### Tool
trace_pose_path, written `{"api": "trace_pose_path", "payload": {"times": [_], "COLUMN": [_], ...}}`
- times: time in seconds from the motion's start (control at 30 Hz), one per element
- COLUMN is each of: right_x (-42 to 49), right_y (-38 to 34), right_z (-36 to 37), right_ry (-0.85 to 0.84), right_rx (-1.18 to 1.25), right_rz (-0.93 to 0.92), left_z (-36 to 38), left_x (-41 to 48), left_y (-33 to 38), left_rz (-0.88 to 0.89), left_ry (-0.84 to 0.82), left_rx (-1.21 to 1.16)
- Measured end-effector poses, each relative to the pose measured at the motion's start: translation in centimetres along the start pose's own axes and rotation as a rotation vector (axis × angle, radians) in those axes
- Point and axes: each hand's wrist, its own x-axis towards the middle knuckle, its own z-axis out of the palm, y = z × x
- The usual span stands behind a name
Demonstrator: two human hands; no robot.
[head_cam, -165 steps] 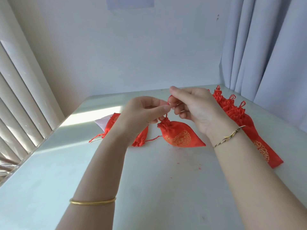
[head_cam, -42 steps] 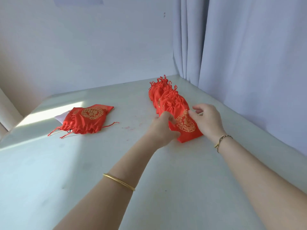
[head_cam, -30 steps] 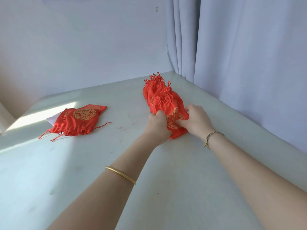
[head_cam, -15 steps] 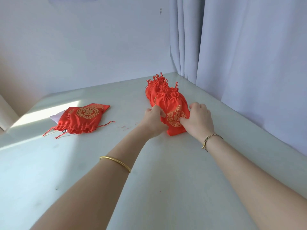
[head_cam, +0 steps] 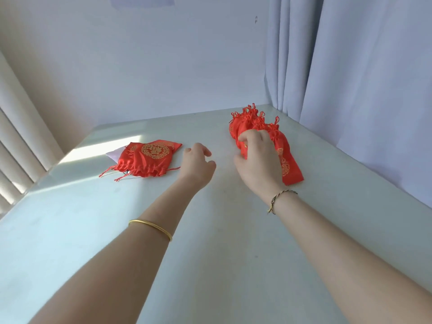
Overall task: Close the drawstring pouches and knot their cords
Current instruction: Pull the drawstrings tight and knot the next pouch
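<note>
The right hand (head_cam: 257,160) curls its fingers round the row of knotted pouches (head_cam: 279,140). Left of the row, the left hand (head_cam: 196,164) hovers loosely curled and empty; farther left lies 1 loose-corded pouch (head_cam: 147,157).

Plenty of bare desk (head_cam: 222,242) between left hand (head_cam: 196,163) and right hand (head_cam: 257,160); pouches (head_cam: 286,157) and curtain (head_cam: 374,101) crowd beyond the right one.

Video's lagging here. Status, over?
Left hand empty. Right hand grips row of cinched red satin pouches. Loose-corded red satin pouch at left, untouched. No obstruction.
</note>
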Motion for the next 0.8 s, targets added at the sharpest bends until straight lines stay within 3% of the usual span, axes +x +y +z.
{"api": "trace_pose_path", "payload": {"times": [0.2,0.47,0.7,0.8], "right_x": [1.7,2.9,3.4,4.8], "right_y": [-5.8,-6.8,-6.5,-6.9], "right_z": [7.1,12.6,12.4,10.7], "right_ry": [-0.336,-0.549,-0.540,-0.407], "right_rx": [0.179,0.349,0.536,0.596], "right_rz": [-0.003,0.147,0.131,0.101], "left_z": [-6.9,-8.1,-8.9,-10.0], "left_x": [1.7,3.2,3.8,4.3], "left_y": [-7.8,-12.6,-9.4,-6.0], "left_rz": [-0.158,-0.137,0.062,0.056], "left_ry": [0.227,0.252,0.446,0.357], "left_rx": [0.208,0.480,0.260,0.064]}}
